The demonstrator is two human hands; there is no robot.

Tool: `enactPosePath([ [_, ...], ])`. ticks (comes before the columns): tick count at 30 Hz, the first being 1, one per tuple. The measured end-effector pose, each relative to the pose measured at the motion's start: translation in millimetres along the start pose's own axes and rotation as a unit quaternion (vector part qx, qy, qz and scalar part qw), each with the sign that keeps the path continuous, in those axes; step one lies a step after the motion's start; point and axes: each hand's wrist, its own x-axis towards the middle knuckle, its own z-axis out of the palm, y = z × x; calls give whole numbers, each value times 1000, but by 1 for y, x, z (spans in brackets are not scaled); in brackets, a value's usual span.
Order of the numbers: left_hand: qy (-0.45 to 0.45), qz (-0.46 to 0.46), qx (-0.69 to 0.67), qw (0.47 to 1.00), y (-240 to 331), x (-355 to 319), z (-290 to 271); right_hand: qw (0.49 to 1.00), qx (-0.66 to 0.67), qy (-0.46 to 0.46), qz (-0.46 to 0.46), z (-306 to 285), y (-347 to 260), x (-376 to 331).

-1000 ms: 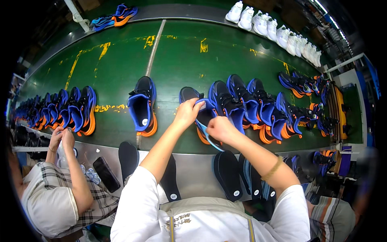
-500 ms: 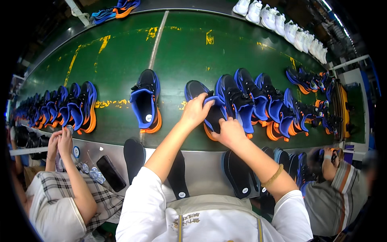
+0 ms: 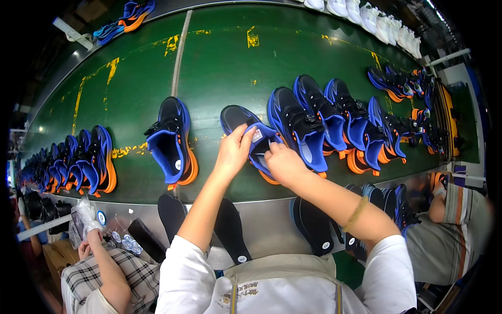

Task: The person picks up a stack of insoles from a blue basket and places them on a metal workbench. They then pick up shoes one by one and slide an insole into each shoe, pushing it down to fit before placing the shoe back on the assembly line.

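Note:
A black, blue and orange sneaker (image 3: 238,117) sits on the green conveyor belt in front of me, toe pointing away. My left hand (image 3: 233,152) pinches its tongue and holds it back, so a white label shows inside. My right hand (image 3: 285,163) has its curled fingers in the shoe's opening; what they grip there is hidden. To the left stands a matching sneaker (image 3: 170,138) with a round white sticker inside. Right of my hands is another sneaker (image 3: 293,125), close beside the held one.
Black insoles (image 3: 228,227) with round stickers lie on the metal ledge (image 3: 266,225) near me, beside a dark phone (image 3: 146,239). Sneaker rows line both sides; white shoes (image 3: 368,18) stand at the far edge. At left a co-worker's hands hold a clear plastic bag (image 3: 83,220); another co-worker sits right.
My left hand has pulled the tongue back, exposing the label. My right fingers have moved deeper into the opening. The left co-worker's hands now hold a plastic bag. My view has shifted.

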Motion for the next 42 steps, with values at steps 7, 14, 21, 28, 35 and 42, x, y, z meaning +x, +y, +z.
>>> enactPosePath([
  [7,30,-30,31,999,10,-4,12,1000,14,0,18,0,-6,-3],
  [14,53,-12,28,998,5,-9,13,1000,-1,0,-5,14,1,-1],
  [21,50,8,24,998,5,-11,12,999,-33,18,-24,23,3,-2],
  [28,40,9,17,999,6,-14,10,990,-117,-82,12,26,-4,8],
  [35,36,28,17,999,5,-13,7,918,-238,-285,-136,5,1,28],
  [42,5,-34,6,999,11,-10,10,973,-45,-195,-113,14,13,18],
])
